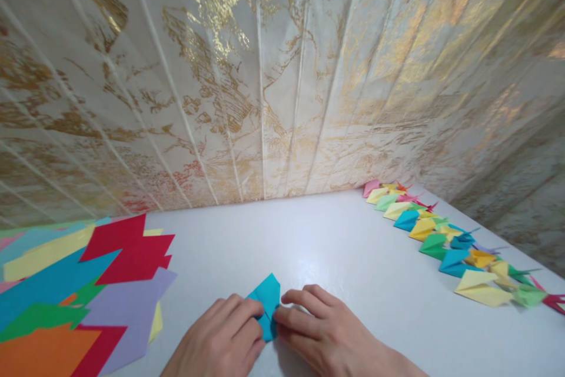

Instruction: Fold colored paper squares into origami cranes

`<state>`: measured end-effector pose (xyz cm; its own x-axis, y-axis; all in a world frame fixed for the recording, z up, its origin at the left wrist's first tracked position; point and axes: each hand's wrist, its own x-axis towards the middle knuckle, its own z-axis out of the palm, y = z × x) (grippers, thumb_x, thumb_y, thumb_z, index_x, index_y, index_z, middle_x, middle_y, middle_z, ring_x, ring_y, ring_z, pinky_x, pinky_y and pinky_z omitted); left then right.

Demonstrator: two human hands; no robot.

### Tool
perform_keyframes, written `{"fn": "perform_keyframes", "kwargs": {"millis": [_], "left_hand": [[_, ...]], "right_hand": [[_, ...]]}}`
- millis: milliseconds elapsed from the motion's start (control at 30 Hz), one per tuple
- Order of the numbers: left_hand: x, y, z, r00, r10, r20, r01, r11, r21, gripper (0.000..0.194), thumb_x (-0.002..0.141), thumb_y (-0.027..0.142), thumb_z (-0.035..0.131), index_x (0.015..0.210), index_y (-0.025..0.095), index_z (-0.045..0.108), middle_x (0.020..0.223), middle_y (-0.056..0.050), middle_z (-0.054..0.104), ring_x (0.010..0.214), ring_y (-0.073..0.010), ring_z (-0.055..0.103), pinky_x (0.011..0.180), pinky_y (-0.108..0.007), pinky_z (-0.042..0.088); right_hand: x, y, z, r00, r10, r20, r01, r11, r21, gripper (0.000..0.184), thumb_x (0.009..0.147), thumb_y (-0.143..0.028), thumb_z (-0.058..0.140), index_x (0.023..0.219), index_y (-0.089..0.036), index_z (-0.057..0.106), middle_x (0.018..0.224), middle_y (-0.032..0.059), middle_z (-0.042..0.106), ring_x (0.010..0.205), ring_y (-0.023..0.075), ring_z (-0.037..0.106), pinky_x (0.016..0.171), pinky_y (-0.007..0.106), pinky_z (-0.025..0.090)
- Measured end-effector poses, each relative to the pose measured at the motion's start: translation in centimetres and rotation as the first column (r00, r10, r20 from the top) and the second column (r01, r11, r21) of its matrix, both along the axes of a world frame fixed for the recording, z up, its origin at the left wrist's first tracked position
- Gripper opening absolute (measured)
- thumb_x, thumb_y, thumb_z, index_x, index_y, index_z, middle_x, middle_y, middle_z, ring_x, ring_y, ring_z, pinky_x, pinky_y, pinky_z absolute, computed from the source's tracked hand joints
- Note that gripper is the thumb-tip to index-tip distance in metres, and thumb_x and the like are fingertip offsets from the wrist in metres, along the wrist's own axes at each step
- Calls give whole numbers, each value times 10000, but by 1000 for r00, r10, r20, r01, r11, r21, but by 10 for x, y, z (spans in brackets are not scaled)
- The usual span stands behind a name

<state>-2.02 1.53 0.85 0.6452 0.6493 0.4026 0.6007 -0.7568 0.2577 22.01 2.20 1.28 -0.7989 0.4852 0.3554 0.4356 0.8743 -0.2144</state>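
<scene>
A small piece of folded blue paper (pixel 269 293) lies on the white table, one pointed end away from me. My left hand (pixel 225 333) grips its left side, fingers curled, the thumb partly hidden below. From the other side, my right hand (pixel 320 327) pinches the right edge near the lower half, with its index finger raised a little. Creases run across the middle of the paper, and its lower part is partly covered by my fingers.
Loose coloured sheets, including a red sheet (pixel 135 253) and an orange sheet (pixel 48 350), overlap at the left. Rows of folded paper pieces, such as a pale yellow one (pixel 481 287), line the right side of the white table (pixel 335 236). A gold-patterned curtain (pixel 265 100) hangs behind.
</scene>
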Motion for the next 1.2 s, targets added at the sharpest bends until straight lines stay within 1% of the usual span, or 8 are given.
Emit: {"fn": "perform_keyframes", "kwargs": {"millis": [100,200,300,433,700,867,1000,1200], "left_hand": [[1,6,-2,997,29,66,-20,990,-143,216,1006,191,447,869,234,608,938,0,671,843,-157,627,771,-264,514],[2,11,-5,992,113,63,-96,971,-217,138,966,202,548,832,228,568,863,17,625,794,-160,605,704,-264,494],[5,13,-8,981,185,59,-168,961,-219,143,922,179,605,797,228,553,816,32,595,759,-167,580,683,-278,462],[8,12,-12,976,211,52,-194,953,-233,152,925,150,584,796,222,549,819,32,577,757,-176,564,692,-299,419],[8,15,-20,972,225,72,-196,939,-282,171,941,200,577,781,224,523,816,25,567,771,-189,557,708,-319,395],[7,16,-23,967,236,92,-199,933,-300,118,942,236,594,845,229,527,844,19,569,773,-202,562,711,-330,400],[7,16,-23,973,212,87,-177,938,-297,128,964,280,575,851,237,534,848,19,573,781,-205,564,710,-324,402],[8,11,-18,971,217,98,-176,931,-319,142,993,291,519,858,251,539,873,16,571,805,-207,556,724,-321,405]], "right_hand": [[-1,0,-2,999,38,7,-38,999,6,220,1048,-156,427,1067,-158,646,1088,71,738,992,213,612,811,361,452],[-2,1,-1,999,53,2,-53,999,5,206,1050,-163,435,1093,-153,636,1083,70,737,997,215,613,814,355,436],[-1,1,1,998,56,-12,-56,998,-3,214,1054,-172,422,1121,-150,623,1080,75,736,1012,219,612,825,359,431],[-1,1,5,998,58,0,-58,998,-4,247,1064,-197,388,1148,-154,616,1053,77,735,991,215,609,834,360,428],[-5,1,-2,998,41,-38,-38,996,76,221,1059,-200,440,1034,-140,651,970,41,727,882,178,578,766,327,405],[-7,0,-3,998,37,-48,-33,997,76,233,1060,-204,445,1008,-127,659,977,39,727,899,176,582,767,326,403],[-8,0,-1,996,54,-65,-46,991,125,246,1060,-180,436,978,-121,661,1088,39,729,996,188,595,774,324,409],[-9,0,-2,998,52,-40,-49,996,76,245,1068,-177,413,1029,-115,646,1016,51,735,878,163,625,752,308,429]]}}
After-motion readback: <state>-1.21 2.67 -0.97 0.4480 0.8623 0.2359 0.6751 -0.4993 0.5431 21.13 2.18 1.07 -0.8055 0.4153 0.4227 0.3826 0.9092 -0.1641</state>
